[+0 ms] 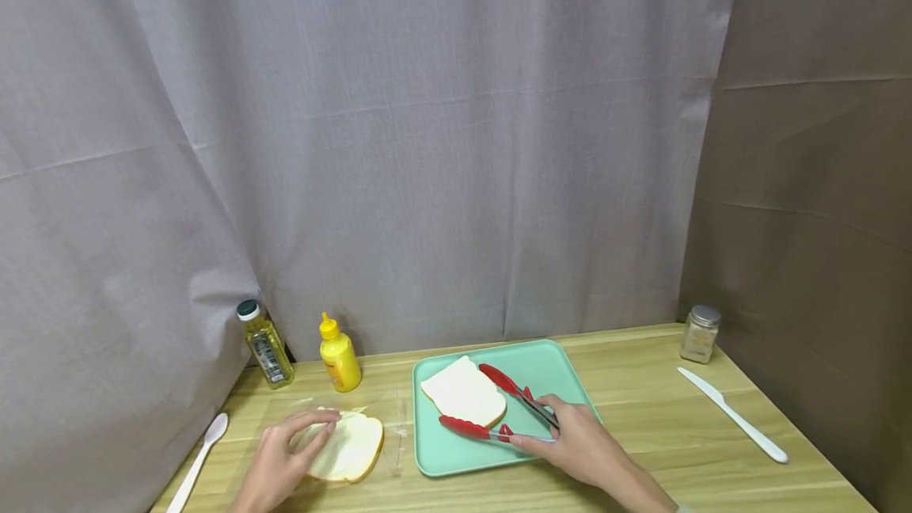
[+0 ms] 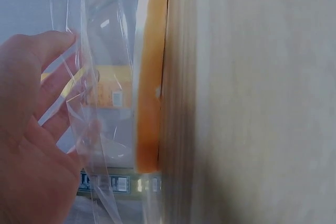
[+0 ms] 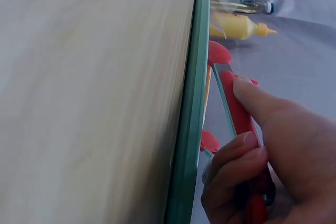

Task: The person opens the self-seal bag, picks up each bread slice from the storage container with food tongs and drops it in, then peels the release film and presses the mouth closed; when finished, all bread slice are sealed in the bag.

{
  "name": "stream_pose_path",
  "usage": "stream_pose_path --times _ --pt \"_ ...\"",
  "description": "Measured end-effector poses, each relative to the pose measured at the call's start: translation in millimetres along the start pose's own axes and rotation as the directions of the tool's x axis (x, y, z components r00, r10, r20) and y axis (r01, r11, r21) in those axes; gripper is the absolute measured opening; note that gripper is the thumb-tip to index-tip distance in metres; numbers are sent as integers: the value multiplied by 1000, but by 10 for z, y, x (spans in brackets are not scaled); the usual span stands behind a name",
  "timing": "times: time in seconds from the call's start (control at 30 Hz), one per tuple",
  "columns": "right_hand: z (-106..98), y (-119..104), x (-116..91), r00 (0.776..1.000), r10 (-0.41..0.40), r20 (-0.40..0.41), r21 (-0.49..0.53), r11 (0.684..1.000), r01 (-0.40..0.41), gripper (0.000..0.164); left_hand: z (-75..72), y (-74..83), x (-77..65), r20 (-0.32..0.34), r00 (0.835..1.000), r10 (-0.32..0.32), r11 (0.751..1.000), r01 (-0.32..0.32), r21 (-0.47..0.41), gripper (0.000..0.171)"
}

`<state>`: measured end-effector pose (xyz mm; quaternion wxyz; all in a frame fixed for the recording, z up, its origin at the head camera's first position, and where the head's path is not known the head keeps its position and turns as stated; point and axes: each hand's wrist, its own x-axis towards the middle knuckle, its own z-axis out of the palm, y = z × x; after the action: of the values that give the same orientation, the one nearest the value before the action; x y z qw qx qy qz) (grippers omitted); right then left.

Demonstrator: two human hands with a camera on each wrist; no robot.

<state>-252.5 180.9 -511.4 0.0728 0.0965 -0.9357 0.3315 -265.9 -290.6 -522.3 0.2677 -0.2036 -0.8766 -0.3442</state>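
Observation:
In the head view my right hand (image 1: pixel 573 438) grips red-tipped tongs (image 1: pixel 466 427). Their two arms stand spread, with the red tips on either side of a white bread slice (image 1: pixel 465 392) that lies on the green tray (image 1: pixel 443 467). The right wrist view shows the thumb along one red tong handle (image 3: pixel 239 106) and the fingers curled round it. Over a second bread slice (image 1: pixel 356 450), left of the tray, my left hand (image 1: pixel 285 450) pinches a clear plastic bag (image 2: pixel 100 129) between thumb and fingers. That slice shows its orange-brown crust side-on through the plastic in the left wrist view.
A yellow squeeze bottle (image 1: pixel 340 361) and an oil bottle (image 1: pixel 267 351) stand at the back left. A white spoon (image 1: pixel 195 465) lies at the left edge. On the right are a spice jar (image 1: pixel 701 335) and a white knife (image 1: pixel 734 415). Grey curtains (image 1: pixel 442 141) hang behind the table.

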Motion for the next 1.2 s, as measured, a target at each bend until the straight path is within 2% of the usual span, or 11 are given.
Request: stream_pose_path --times 0.2,0.33,0.57,0.83,1.2 --pt "38 -3 -6 999 -12 30 -26 1000 12 91 -1 12 -8 -8 1000 7 1000 -7 10 27" --pt "46 25 6 1000 -17 9 -43 999 17 92 0 23 1 -6 1000 3 1000 -2 12 26" --pt "9 105 54 995 -103 -10 -38 994 102 85 6 34 11 -6 1000 6 1000 -6 13 23" --pt "-46 177 89 997 -75 26 6 997 75 87 16 30 16 -9 1000 -2 1000 2 15 24" --pt "-68 297 118 995 -85 43 55 995 83 82 12 28 17 -4 1000 -4 1000 4 13 23"
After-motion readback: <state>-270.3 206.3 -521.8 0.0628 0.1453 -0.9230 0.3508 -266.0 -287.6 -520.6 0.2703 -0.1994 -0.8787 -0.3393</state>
